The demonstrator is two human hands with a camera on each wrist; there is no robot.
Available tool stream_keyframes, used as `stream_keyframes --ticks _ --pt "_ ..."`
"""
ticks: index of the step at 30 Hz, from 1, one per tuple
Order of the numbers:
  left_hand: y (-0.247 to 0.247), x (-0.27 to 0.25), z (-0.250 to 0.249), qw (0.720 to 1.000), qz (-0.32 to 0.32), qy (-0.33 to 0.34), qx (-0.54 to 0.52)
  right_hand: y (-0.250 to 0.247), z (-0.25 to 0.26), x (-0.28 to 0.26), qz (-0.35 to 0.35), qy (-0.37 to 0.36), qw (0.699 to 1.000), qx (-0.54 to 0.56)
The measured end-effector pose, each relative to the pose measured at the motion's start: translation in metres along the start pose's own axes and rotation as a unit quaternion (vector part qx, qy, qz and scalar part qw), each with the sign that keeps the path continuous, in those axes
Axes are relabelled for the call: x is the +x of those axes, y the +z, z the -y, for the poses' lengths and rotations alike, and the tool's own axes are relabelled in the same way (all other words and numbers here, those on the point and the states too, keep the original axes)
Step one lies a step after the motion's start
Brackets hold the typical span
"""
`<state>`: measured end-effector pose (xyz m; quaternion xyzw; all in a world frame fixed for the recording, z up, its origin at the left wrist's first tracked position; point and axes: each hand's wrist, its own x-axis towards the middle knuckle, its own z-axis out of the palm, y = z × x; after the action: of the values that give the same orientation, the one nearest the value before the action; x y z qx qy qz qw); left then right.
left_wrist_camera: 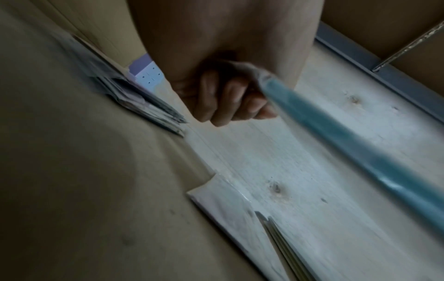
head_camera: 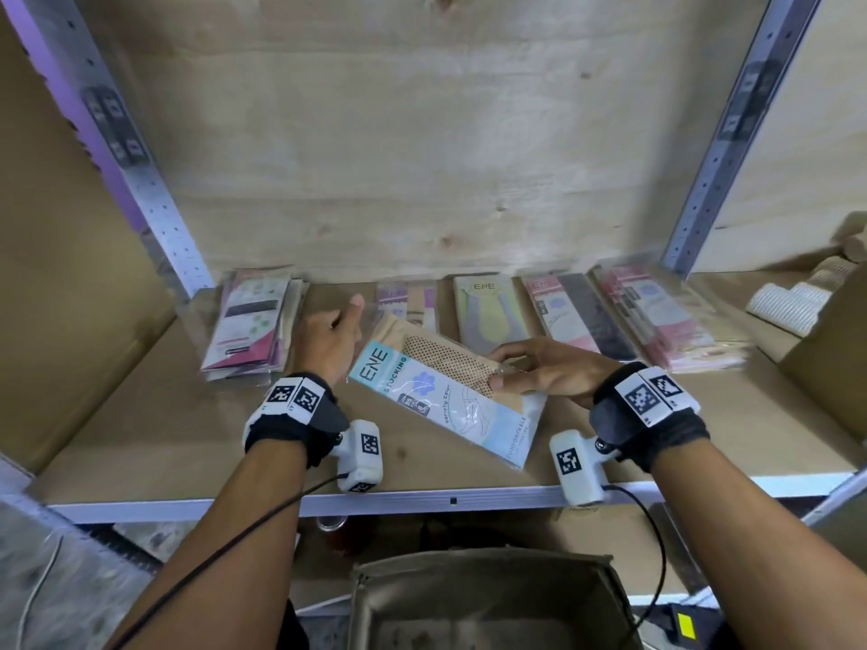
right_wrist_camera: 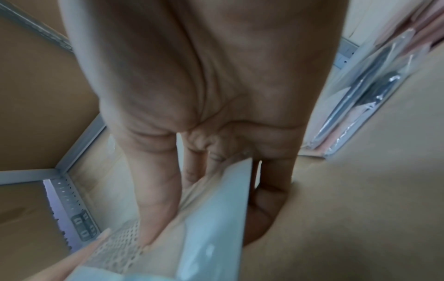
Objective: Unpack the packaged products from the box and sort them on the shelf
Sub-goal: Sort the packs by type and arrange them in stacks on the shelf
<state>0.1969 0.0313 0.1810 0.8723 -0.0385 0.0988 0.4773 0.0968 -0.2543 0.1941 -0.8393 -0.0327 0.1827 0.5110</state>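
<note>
Stocking packet [head_camera: 445, 396]: pinched in right hand [head_camera: 549, 368], above shelf [head_camera: 140, 443]; left hand [head_camera: 328, 340] just beside its far corner, fingers curled, whether gripping it unclear; step: sorting; next: lay it on the matching pile [head_camera: 408, 302] beyond the hands.

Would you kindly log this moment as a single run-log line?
stage: sorting | right hand: holds stocking pack above shelf | left hand: curled at pack's edge, grip unclear | box: below shelf
</note>
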Motion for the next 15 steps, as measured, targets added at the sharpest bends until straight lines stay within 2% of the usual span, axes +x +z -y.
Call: stream_keyframes --ticks 7,10,12,15 --pt "-0.006 -0.002 -0.003 0.990 0.088 -0.085 -0.073 -0.002 -0.006 -0.001 -0.012 -0.036 0.999 0.030" --pt "-0.011 -0.004 -0.001 0.962 0.136 -0.132 -0.198 -0.001 -0.003 -0.001 -0.010 -0.048 0.997 0.053" --pt "-0.014 -0.006 0.000 0.937 0.174 -0.138 -0.271 -0.001 -0.002 0.000 -0.009 -0.056 0.996 0.063" --pt "-0.017 -0.007 0.000 0.925 0.209 -0.129 -0.291 0.000 0.001 -0.002 -0.012 -0.063 0.996 0.068"
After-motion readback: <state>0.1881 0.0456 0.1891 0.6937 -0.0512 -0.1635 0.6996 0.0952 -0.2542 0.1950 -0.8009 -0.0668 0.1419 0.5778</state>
